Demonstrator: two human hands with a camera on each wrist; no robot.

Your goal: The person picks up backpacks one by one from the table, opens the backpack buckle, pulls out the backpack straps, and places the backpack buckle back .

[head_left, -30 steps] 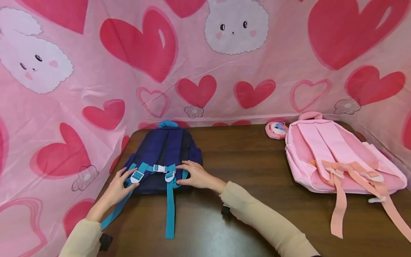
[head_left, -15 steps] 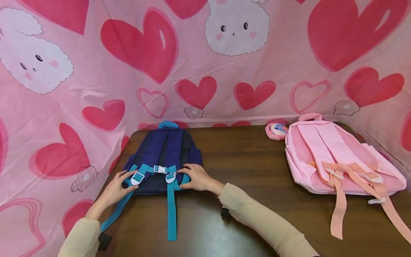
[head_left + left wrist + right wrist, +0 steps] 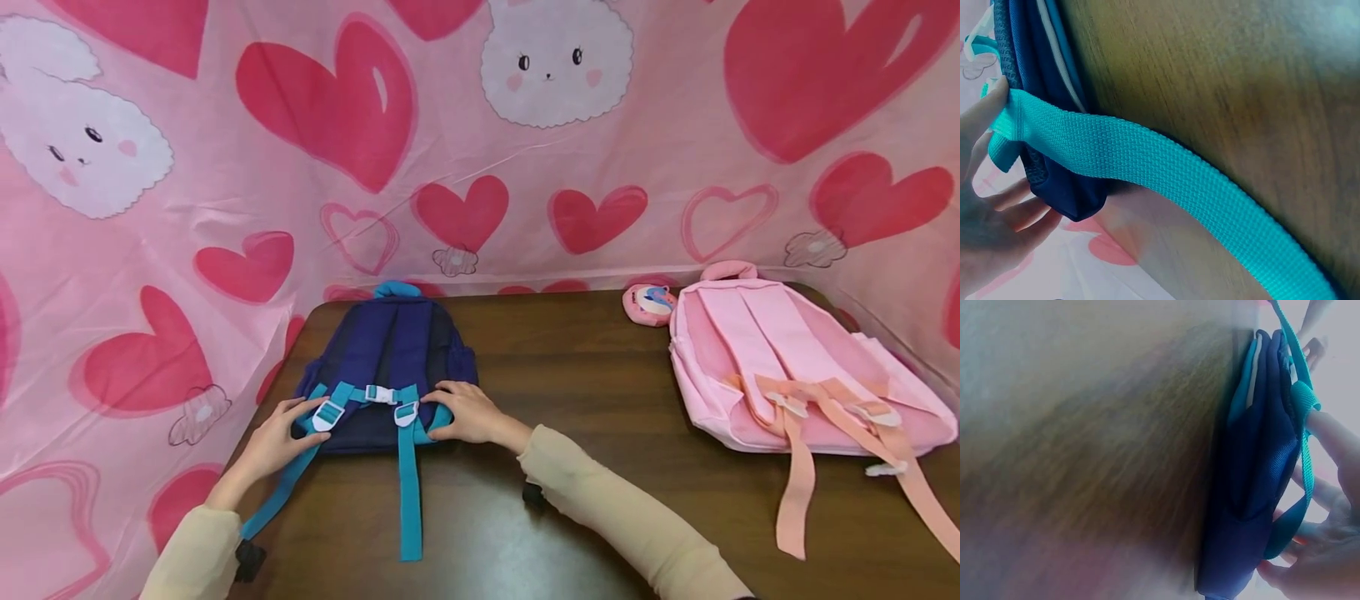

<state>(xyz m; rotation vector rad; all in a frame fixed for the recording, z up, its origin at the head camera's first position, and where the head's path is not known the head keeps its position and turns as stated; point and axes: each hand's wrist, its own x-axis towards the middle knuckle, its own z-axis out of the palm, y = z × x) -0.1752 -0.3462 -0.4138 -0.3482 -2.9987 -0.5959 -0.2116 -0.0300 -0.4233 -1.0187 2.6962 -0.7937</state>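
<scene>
A navy backpack (image 3: 397,346) lies back side up on the table, with teal straps, white strap adjusters and a white chest buckle (image 3: 381,395). At its lower left corner my left hand (image 3: 273,442) holds the teal strap (image 3: 281,496) near the left adjuster (image 3: 328,416). In the left wrist view the thumb (image 3: 988,109) presses the teal webbing (image 3: 1147,150), and the other fingers reach round the corner. My right hand (image 3: 474,414) grips the strap at the lower right corner; in the right wrist view its thumb (image 3: 1329,434) meets the teal strap loop (image 3: 1304,400).
A pink backpack (image 3: 765,333) with peach straps lies on the right of the brown table (image 3: 555,367). Beside its top is a small pink round pouch (image 3: 648,304). A pink cloth (image 3: 450,117) with hearts and bunny faces hangs behind and at the sides.
Both hands stay at the lower corners. The right hand's fingers have moved slightly, and more teal strap shows beside the thumb. The hanging right strap end has swung a little right.
</scene>
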